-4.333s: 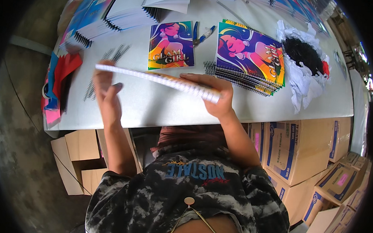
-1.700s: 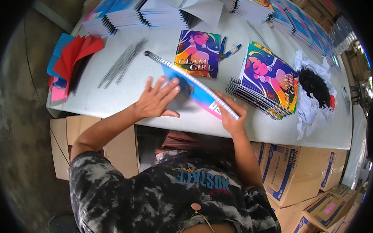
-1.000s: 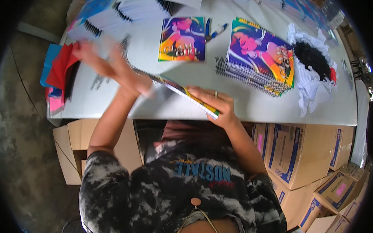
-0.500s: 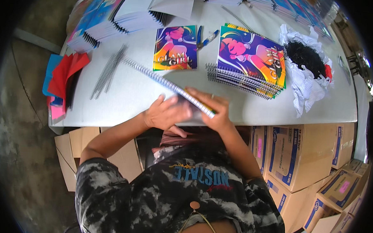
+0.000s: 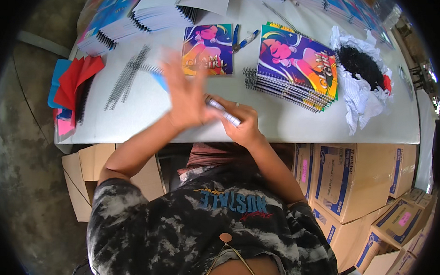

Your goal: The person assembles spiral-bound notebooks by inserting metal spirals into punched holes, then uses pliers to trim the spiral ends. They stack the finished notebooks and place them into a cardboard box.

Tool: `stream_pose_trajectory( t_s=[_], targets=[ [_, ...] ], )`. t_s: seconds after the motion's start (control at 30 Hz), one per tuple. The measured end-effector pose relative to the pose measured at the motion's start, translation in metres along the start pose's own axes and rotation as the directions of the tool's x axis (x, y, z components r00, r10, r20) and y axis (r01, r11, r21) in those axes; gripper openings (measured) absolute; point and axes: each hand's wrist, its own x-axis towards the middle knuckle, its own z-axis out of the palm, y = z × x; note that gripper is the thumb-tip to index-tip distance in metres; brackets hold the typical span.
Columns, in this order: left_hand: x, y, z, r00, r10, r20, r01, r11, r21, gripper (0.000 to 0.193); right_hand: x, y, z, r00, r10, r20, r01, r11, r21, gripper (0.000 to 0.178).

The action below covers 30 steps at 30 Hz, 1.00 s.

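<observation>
My right hand (image 5: 244,123) grips a spiral notebook (image 5: 229,117) edge-on near the table's front edge. Its wire coil (image 5: 150,68) sticks out past the book toward the upper left. My left hand (image 5: 185,95) is raised over the book, blurred by motion, its fingers spread and holding nothing; it hides most of the notebook and part of the coil. Beyond it lies a single purple and yellow illustrated cover (image 5: 208,49). Blue-handled pliers (image 5: 244,40) rest beside that cover. Loose wire coils (image 5: 127,81) lie to the left of my left hand.
A stack of spiral notebooks (image 5: 297,67) stands at the right, beside a black tangle (image 5: 360,67) on crumpled white cloth (image 5: 359,106). Black-bound notebooks (image 5: 158,19) line the back left. Red sheets (image 5: 79,81) lie at the left edge. Cardboard boxes (image 5: 356,183) stand below the table's right.
My left hand has risen up and away from the notebook, fingers spreading. My right hand, still gripping the notebook, has shifted slightly left and up.
</observation>
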Motion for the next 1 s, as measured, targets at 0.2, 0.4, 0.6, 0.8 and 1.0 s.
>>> stream_pose_trajectory(
  t_s=[0.2,0.4,0.6,0.8,1.0],
  targets=[
    [0.009,-0.015,-0.005,0.989,0.143,0.030,-0.146,0.981,0.126,0.102,0.005,-0.004,-0.007,0.997,-0.044,0.071,0.047,0.998,-0.038,0.046],
    [-0.024,0.019,0.010,0.988,0.150,-0.023,-0.152,0.979,-0.139,0.089,0.006,0.004,-0.003,0.997,-0.049,0.060,0.047,0.998,0.037,0.049],
    [0.062,-0.003,-0.006,0.962,-0.087,-0.258,0.120,0.986,0.116,0.085,0.009,-0.008,0.001,0.989,-0.004,0.150,0.010,0.999,-0.045,0.048],
    [0.027,0.027,-0.039,0.973,-0.170,-0.156,0.193,0.971,0.141,0.063,0.022,-0.015,0.008,0.980,-0.144,0.141,0.154,0.986,-0.065,0.034],
    [0.076,-0.005,-0.082,0.511,-0.616,0.600,0.797,0.601,-0.062,0.050,0.038,-0.031,0.030,0.830,-0.332,0.448,0.520,0.751,-0.407,0.011]
  ],
)
